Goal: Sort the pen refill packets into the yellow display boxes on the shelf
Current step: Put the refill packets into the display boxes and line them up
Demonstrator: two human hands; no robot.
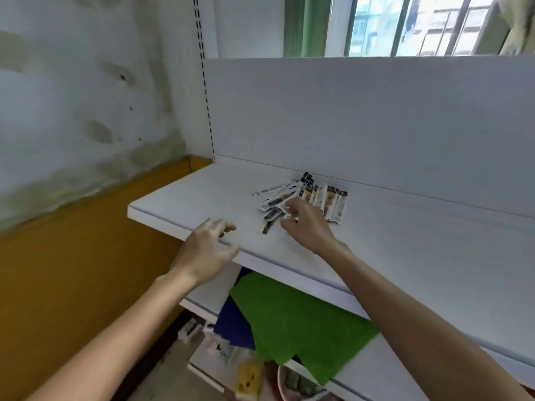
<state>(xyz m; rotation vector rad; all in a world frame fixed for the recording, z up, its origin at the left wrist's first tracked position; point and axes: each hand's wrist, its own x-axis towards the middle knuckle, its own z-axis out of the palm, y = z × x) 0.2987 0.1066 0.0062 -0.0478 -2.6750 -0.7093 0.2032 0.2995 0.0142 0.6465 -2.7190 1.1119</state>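
Observation:
Several pen refill packets (327, 198) lie in a loose fan on the white top shelf (405, 241), close to its back panel. My right hand (307, 224) is over the front of the pile, its curled fingers touching the dark packets (270, 219); whether it grips one I cannot tell. My left hand (207, 247) hovers at the shelf's front edge with its fingers spread, holding nothing. No yellow display box shows on the top shelf.
Under the top shelf lie a green sheet (295, 316) and a blue one (234, 325). Lower down are blurred packets and a yellow item (249, 377). A stained wall with a yellow lower band (72, 270) stands to the left. A window (419, 24) is behind.

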